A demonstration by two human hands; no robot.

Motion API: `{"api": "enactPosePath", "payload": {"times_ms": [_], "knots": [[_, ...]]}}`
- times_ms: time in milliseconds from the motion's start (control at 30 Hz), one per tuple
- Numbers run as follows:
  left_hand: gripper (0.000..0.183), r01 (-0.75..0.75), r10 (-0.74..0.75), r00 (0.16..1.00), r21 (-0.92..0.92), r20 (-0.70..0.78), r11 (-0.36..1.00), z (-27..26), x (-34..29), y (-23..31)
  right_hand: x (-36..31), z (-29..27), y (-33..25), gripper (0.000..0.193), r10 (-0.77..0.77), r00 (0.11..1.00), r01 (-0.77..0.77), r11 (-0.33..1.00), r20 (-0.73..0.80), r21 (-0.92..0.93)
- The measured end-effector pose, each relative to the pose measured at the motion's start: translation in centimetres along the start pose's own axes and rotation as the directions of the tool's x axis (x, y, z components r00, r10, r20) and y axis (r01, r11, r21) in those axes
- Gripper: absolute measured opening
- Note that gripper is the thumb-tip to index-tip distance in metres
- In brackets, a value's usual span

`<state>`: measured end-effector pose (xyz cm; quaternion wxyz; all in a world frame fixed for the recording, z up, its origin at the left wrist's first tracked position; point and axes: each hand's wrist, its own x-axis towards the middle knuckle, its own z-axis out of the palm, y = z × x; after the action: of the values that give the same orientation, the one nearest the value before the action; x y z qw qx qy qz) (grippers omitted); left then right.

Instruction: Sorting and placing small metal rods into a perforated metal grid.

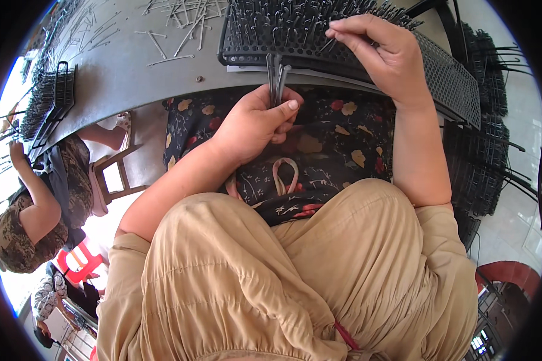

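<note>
My left hand (pixel 247 123) is closed round a small bundle of thin grey metal rods (pixel 277 78), which point up and away over my lap. Just beyond them, at the table edge, sits a black perforated metal rack (pixel 457 87). Dark rods with small hooked or knobbed tops (pixel 283 24) stand close together in its holes. My right hand (pixel 394 63) hovers over the rack's near side with thumb and forefinger pinched together. Its fingertips are right by the standing rods, and whatever is between them is too small to make out.
Loose metal rods (pixel 186 30) lie scattered across the grey table (pixel 132 78). Another filled rack (pixel 60 90) stands at the left, where a co-worker (pixel 42 210) sits. Stacked racks with rods (pixel 476 156) rise at my right. A wooden stool (pixel 117 174) stands under the table's left side.
</note>
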<state>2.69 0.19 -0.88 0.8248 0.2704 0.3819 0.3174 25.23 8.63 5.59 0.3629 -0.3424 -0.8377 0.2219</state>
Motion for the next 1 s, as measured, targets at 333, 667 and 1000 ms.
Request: {"api": "enactPosePath", "payload": {"times_ms": [333,667,1000], "knots": [[0.016,0.029,-0.026,0.999,0.1,-0.03,0.995,-0.3,0.0,0.1,2.1,3.8,4.0,0.014,-0.545,0.7,0.649,0.755,-0.461,0.094],[0.017,-0.171,0.171,0.985,0.029,-0.009,0.985,0.3,-0.8,0.4,-2.6,3.7,-2.6,0.029,0.388,0.898,-0.289,0.876,-0.207,0.387],[0.022,-0.071,0.066,0.997,0.13,0.042,0.989,1.3,-0.3,1.0,-3.3,2.1,-1.4,0.024,0.46,0.858,-0.215,0.724,-0.226,0.656]]}}
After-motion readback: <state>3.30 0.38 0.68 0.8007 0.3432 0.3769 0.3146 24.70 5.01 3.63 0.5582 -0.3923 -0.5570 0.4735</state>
